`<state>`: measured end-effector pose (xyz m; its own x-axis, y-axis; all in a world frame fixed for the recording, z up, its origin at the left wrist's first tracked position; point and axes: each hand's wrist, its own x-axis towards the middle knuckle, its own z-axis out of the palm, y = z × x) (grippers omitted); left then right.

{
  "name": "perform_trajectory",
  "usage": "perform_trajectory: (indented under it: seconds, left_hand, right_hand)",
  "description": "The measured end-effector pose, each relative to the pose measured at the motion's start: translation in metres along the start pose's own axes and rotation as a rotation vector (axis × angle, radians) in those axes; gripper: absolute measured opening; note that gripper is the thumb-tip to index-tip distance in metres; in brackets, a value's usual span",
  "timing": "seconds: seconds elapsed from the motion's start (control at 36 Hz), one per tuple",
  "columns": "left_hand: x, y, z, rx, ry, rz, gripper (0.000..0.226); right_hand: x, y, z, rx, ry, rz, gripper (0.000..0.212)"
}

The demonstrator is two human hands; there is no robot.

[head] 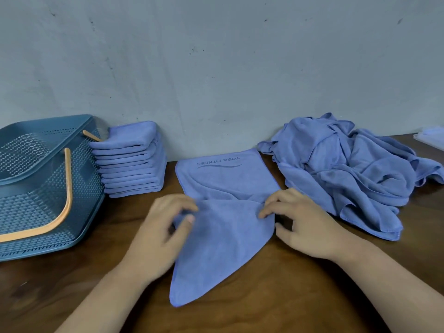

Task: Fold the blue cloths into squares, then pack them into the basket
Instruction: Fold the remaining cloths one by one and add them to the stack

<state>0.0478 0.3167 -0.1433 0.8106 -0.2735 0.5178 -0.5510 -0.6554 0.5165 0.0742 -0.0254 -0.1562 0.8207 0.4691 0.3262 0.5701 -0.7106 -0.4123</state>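
- Pinching blue microfibre cloth (223, 236), lying centre: left hand (163, 231) at 9 o'clock, right hand (307, 224) at 3.
- Sitting at 10 o'clock: folded blue cloth stack (132, 162), teal perforated plastic basket (36, 188); crumpled blue cloth pile (348, 169) at 2.

Half-folded blue cloth (225, 227) lies between folded stack (131, 159) (beside basket (28, 207)) and loose heap (348, 169).

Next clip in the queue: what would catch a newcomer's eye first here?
Mid-table, the left hand and right hand pinch opposite sides of a half-folded blue cloth, which has YOGA FITNESS printed at its far end. A neat stack of folded cloths stands against the wall beside the teal basket at left. A crumpled pile of unfolded cloths lies at right.
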Motion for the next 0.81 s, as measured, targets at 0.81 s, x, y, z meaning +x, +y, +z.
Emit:
perform_trajectory:
  seconds: [0.81]
  left_hand:
    - [-0.004,0.004,0.027,-0.027,-0.156,-0.138,0.013]
  right_hand:
    - [-0.004,-0.013,-0.014,-0.097,-0.078,0.01,0.041]
